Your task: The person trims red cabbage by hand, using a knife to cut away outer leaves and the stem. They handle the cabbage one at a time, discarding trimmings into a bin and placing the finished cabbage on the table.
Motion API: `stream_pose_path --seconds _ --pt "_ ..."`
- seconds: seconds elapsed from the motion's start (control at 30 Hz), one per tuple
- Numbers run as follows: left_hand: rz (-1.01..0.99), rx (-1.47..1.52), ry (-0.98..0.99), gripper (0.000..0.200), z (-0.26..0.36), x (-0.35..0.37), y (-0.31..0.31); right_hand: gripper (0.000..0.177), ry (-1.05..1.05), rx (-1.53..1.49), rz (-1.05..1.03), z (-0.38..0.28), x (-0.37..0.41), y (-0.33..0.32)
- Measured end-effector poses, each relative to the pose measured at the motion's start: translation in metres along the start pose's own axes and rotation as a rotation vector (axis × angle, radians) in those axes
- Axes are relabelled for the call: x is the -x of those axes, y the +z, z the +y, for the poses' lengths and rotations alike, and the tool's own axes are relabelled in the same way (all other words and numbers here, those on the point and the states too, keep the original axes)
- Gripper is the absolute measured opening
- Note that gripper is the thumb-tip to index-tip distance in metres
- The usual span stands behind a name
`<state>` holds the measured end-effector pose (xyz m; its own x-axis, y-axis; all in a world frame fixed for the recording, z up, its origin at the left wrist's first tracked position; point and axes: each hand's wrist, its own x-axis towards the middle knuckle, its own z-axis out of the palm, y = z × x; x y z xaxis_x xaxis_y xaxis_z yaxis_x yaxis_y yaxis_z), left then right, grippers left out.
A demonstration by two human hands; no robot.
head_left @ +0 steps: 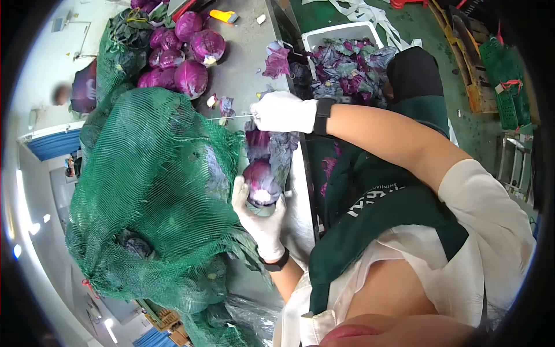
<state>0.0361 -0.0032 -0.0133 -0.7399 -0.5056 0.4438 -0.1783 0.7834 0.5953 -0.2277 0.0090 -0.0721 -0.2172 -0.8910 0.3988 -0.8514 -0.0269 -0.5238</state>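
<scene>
My left hand (259, 222), in a white glove, grips a trimmed red cabbage (261, 182) from below at the edge of the metal table (245, 63). Loose purple outer leaves (272, 147) hang off the cabbage toward my right hand. That hand (284, 112), also in a white glove, is closed on a knife whose thin blade (231, 117) points left, just above the cabbage. A large green net sack (156, 191) full of cabbages lies right beside my left hand.
Several peeled red cabbages (185, 55) lie at the table's far end with a yellow tool (222, 15). A white crate (347, 55) of discarded leaves stands on the green floor. Green crates (503, 81) sit at right. Another person (81, 89) is at far left.
</scene>
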Motion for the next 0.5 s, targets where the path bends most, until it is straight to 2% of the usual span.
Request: stream_pose_path --seconds 0.03,0.1,0.17,0.2,0.23,0.3,0.37,0.43,0.5 --pt "0.039 0.025 -0.109 0.085 -0.005 0.01 0.001 0.022 0.177 -0.077 0.01 -0.001 0.001 -0.013" --pt "0.115 -0.01 -0.279 0.084 0.007 0.009 0.0 0.023 0.216 -0.157 0.089 0.015 0.01 -0.034" --pt "0.134 -0.099 -0.321 0.084 0.011 0.005 -0.002 0.024 0.242 -0.125 0.165 0.024 0.017 -0.051" --pt "0.065 -0.125 -0.372 0.083 0.021 0.0 -0.007 0.024 0.265 -0.031 0.218 0.019 0.022 -0.058" --pt "-0.001 -0.145 -0.42 0.082 0.029 -0.006 -0.008 0.029 0.296 -0.025 0.163 0.012 0.025 -0.067" --pt "-0.07 -0.161 -0.44 0.085 0.043 -0.016 -0.011 0.037 0.219 -0.064 0.174 -0.022 0.039 -0.077" --pt "-0.206 -0.201 -0.46 0.09 0.05 -0.025 -0.009 0.052 0.07 -0.252 0.043 -0.055 0.055 -0.075" --pt "-0.179 -0.296 -0.464 0.091 0.046 -0.03 0.001 0.057 0.12 -0.304 -0.228 -0.078 0.06 -0.072" --pt "-0.074 -0.58 -0.211 0.091 0.035 -0.03 0.007 0.065 0.184 -0.385 -0.342 -0.078 0.061 -0.058"
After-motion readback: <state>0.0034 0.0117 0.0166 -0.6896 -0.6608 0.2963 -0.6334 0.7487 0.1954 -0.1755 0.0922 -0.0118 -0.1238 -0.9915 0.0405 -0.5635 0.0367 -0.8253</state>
